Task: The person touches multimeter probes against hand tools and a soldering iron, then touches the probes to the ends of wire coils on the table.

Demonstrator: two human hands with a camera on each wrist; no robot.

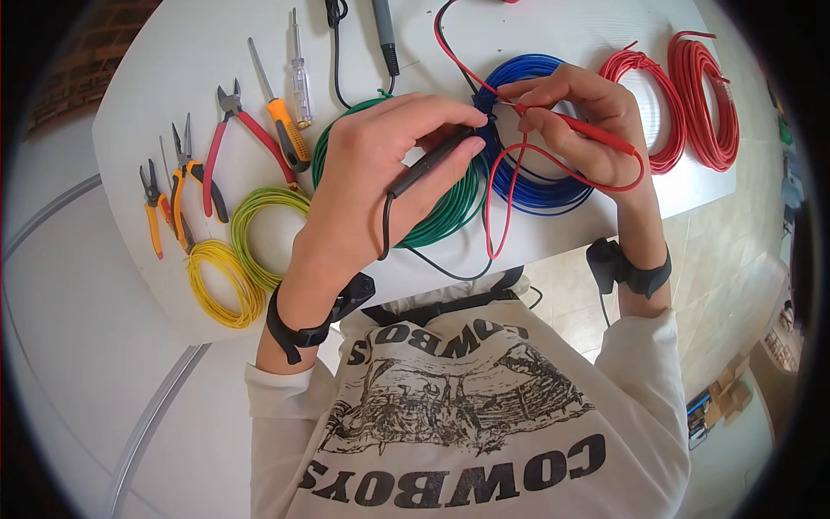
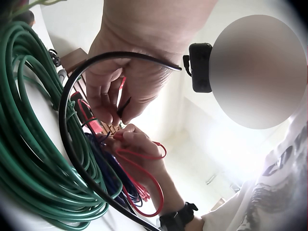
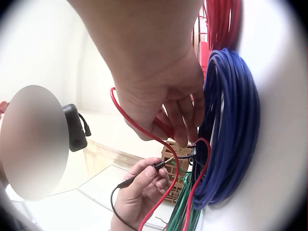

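Pinching a slim black plastic test probe [image 1: 432, 160] between thumb and curled fingers, the left hand [image 1: 380, 173] is hovering over the inner edge of the coiled green insulated wire [image 1: 450, 212], with the probe's thin black lead [image 1: 385, 229] looping down from its back end toward the table edge. Its tip is pointing at the near side of the coiled blue insulated wire [image 1: 545, 195], where the two hands are meeting. The right hand [image 1: 579, 117] is gripping a slim red plastic test probe [image 1: 588, 131] between thumb and fingers, its tip also aimed at that same spot on the blue coil, while the probe's thin red lead [image 1: 501, 199] is sagging in a long loop below the hand and over the front of the white round table [image 1: 173, 78]. In the right wrist view the bare metal tip of the black probe is sitting just beside the blue strands; whether it is touching a bared wire end is too small to tell.

Two coils of red insulated wire [image 1: 683, 104] are lying side by side on the table near the right hand. Left of the green coil are lying a yellow-green wire coil [image 1: 259, 233], a yellow wire coil [image 1: 220, 281], an orange-handled screwdriver [image 1: 281, 117], a clear-handled tester screwdriver [image 1: 299, 78], red-handled cutters [image 1: 233, 138] and orange-handled pliers [image 1: 169, 195]
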